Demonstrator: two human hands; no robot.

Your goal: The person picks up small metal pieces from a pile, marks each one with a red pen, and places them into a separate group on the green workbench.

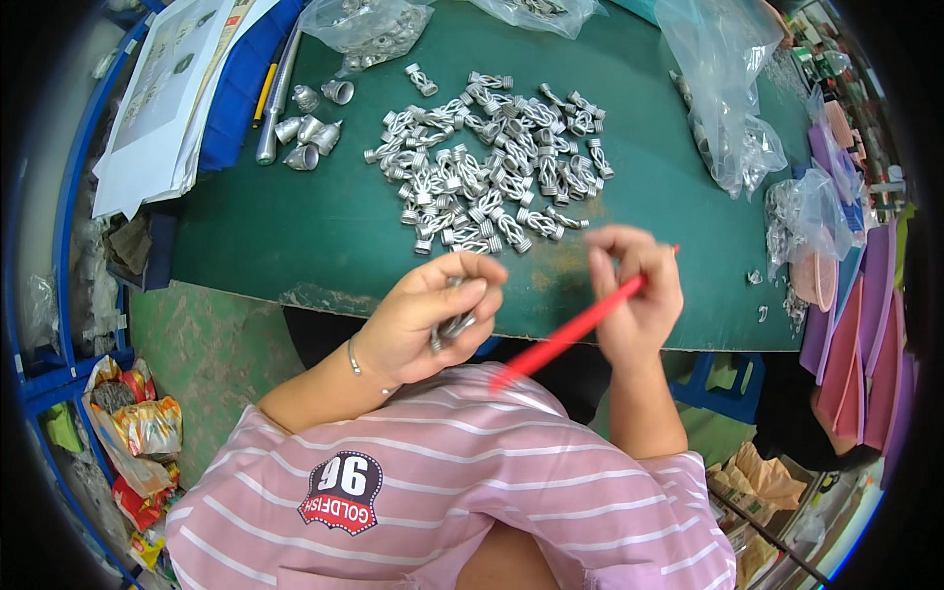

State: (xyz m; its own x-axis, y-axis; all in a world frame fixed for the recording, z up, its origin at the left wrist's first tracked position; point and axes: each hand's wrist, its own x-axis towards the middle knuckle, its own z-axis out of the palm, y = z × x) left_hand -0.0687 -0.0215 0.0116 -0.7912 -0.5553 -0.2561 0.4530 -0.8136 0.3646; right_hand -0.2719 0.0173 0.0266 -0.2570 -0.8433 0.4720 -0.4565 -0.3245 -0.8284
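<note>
My left hand [425, 317], wearing a thin bracelet on its wrist, is closed around a small silver metal piece [453, 325] near the table's front edge. Its fingers hide much of the piece. To the right, my right hand [636, 293] grips a long red stick-shaped tool [567, 335], which slants down toward my striped shirt. That tool and the right fingertips are slightly blurred. Just beyond both hands, a heap of silver metal pieces [492, 162], each with ridged ends and looped wire-like strands between, lies on the green table [295, 231].
Several silver cone-shaped cups [308, 131] sit at the far left, beside a metal rod [278, 93] and a blue tray [236, 108] with papers. Plastic bags of parts [366, 34] rest at the back, more bags [733, 138] at the right. Pink and purple panels [851, 344] stand beyond the right edge.
</note>
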